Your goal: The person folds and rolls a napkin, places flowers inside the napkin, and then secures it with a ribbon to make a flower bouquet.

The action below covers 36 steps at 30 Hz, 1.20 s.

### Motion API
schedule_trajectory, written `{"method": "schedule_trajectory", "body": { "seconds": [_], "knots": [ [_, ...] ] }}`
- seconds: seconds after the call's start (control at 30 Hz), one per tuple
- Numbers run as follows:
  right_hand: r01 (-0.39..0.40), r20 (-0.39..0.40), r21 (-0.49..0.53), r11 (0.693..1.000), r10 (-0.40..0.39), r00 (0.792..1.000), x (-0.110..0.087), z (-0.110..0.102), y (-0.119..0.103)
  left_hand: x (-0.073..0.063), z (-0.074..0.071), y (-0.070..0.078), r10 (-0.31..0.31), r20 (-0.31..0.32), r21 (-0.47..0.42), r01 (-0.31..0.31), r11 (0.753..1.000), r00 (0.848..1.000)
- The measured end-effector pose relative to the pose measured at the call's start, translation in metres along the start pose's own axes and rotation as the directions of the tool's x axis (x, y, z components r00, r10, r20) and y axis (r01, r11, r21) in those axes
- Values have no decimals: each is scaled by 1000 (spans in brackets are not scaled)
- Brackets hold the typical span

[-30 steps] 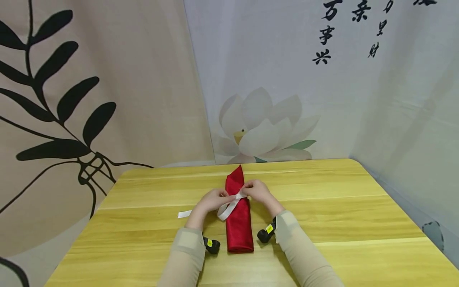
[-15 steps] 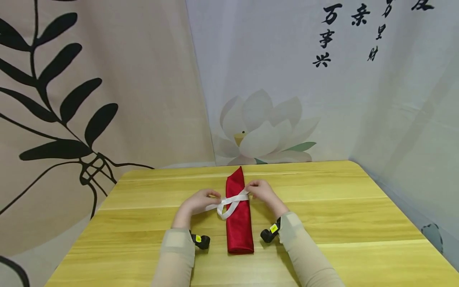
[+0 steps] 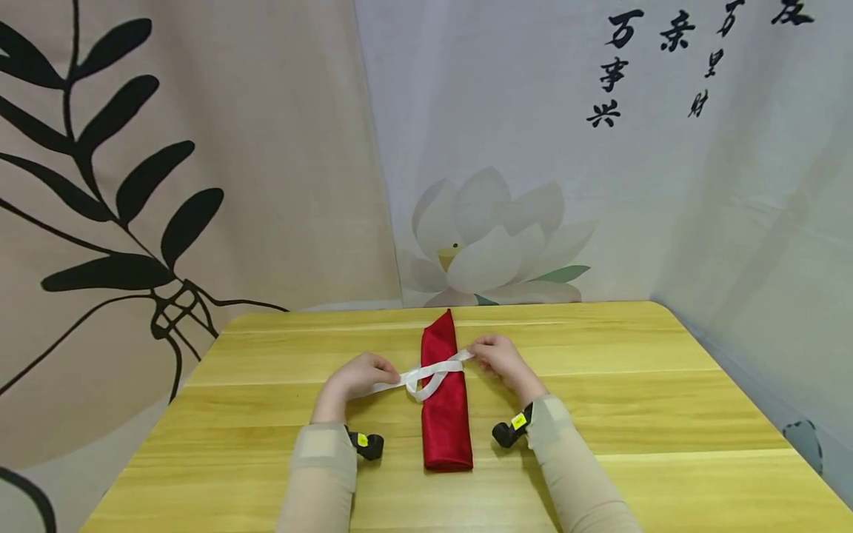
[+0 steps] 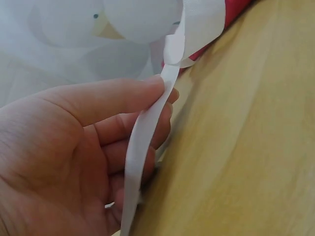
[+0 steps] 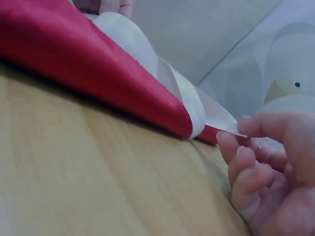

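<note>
A rolled red satin cloth [image 3: 447,433] with a pointed far end lies lengthwise on the table. Round its upper part runs a white ribbon [image 3: 436,369], with a small loop on the front left side. My left hand [image 3: 360,379] pinches one length of ribbon left of the roll; in the left wrist view its tail [image 4: 134,157] hangs past the fingers. On the other side, my right hand [image 3: 504,363] pinches the short end between thumb and index finger. The right wrist view shows the ribbon band [image 5: 196,110] flat around the red cloth [image 5: 93,64].
The wooden table [image 3: 620,400] extends on both sides of the roll. Behind it hangs a printed curtain [image 3: 506,111] with a lotus, leaves and dark characters. Black wrist cameras [image 3: 369,446] sit at both cuffs.
Both hands have drawn apart, the left one farther to the left and the right one slightly right. The ribbon between them is straighter and its loop is smaller.
</note>
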State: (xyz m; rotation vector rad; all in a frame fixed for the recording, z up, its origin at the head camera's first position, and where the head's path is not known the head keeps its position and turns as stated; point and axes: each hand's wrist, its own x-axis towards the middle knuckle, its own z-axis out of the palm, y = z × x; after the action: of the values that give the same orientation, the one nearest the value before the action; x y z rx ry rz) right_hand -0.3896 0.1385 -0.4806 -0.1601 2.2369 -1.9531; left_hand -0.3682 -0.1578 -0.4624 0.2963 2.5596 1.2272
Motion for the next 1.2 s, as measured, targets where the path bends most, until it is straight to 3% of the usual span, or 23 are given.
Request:
{"method": "schedule_trajectory", "body": {
  "seconds": [0.4,0.63,0.87,1.07,1.2],
  "knots": [
    [-67,-39,-32,997,66,997,-3,-17,7,6,3,-2,5,1,-41,-5,999,1000],
    [-81,-57,-34,996,79,995,-10,-24,12,2,0,-4,16,-4,-10,-16,1000,1000],
    [-94,-2,-56,994,95,996,-17,-39,16,1,-2,-7,4,-1,-64,-5,998,1000],
    [-149,79,-43,988,152,985,-23,-61,18,-2,-5,-5,50,24,-74,-49,996,998],
    [-177,109,-32,984,179,978,-28,-74,18,-2,-5,-5,25,17,-76,-24,997,1000]
  ]
}}
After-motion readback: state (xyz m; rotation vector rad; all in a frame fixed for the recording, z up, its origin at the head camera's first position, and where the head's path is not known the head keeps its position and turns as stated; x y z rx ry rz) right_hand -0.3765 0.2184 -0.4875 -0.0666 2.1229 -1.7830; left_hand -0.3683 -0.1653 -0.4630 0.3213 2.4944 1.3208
